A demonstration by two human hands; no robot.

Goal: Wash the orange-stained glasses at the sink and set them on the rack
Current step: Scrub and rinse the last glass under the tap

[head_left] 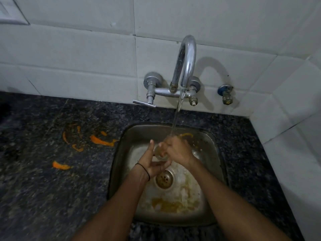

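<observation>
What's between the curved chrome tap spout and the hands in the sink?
Head view: a thin stream of running water falls from the curved chrome tap spout onto the right hand, which grips the clear glass with the left hand.

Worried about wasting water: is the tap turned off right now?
No, a stream of water falls from the tap onto the right hand and glass above the sink.

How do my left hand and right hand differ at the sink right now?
The left hand cradles the glass from below, thumb pointing up; the right hand curls over its top. The water stream lands on the right hand, not the left hand. The left wrist wears a black band; the right wrist is bare. Both grip the same glass over the sink.
</observation>
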